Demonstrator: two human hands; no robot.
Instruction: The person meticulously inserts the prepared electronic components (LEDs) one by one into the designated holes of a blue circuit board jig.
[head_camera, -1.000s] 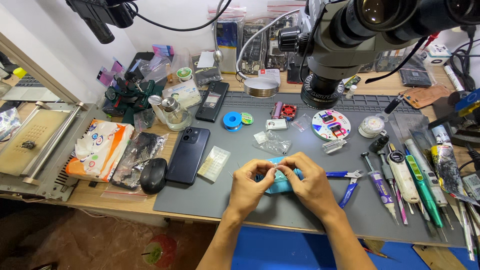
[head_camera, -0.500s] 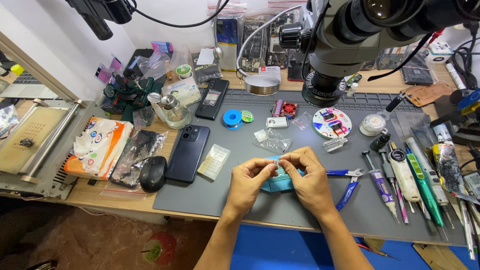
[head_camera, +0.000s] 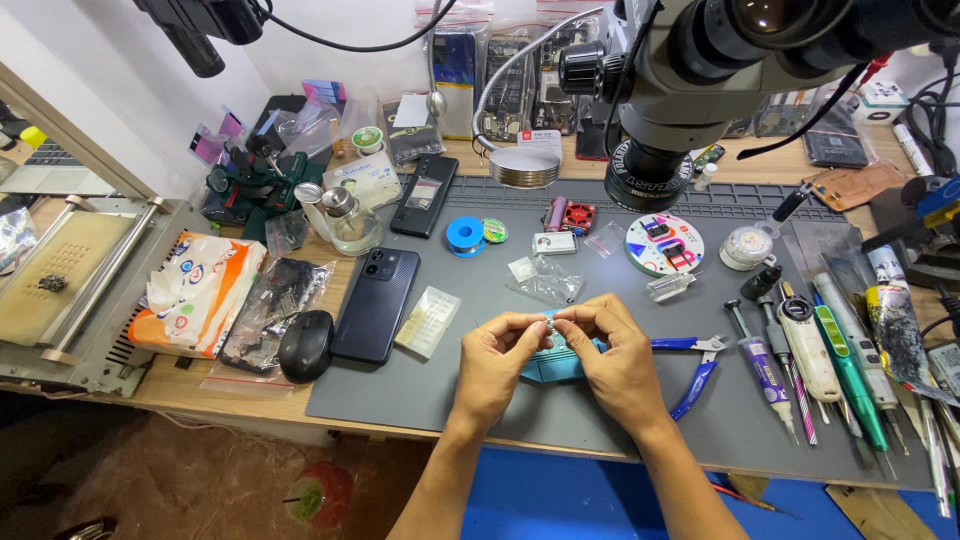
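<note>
- Grey mat (head_camera: 500, 400) covers the middle of the bench, and both hands meet above it, just in front of a teal holder (head_camera: 553, 362) that lies on the mat beneath them.
- Left hand (head_camera: 497, 365) and right hand (head_camera: 610, 355) are each closed in a fingertip pinch on a tiny silvery part (head_camera: 549, 324) held between them, raised off the mat; what the part is cannot be told at this size.
- Risk, as I judge it: so small a piece, gripped only at the fingertips, could spring free if the pinch slackens or the hands pull unevenly, and it would be hard to find among the clutter.
- Blue-handled pliers (head_camera: 695, 365) lie just beside the right wrist; a sideways move of that arm could knock them into the row of tools (head_camera: 820, 350) further right.
- Dark phone (head_camera: 375, 303) lies face down near the left, with a small clear box (head_camera: 427, 322) between it and the left hand; a dropped part could bounce under either.
- Overhead, the microscope (head_camera: 680, 90) hangs well apart from the hands.
</note>
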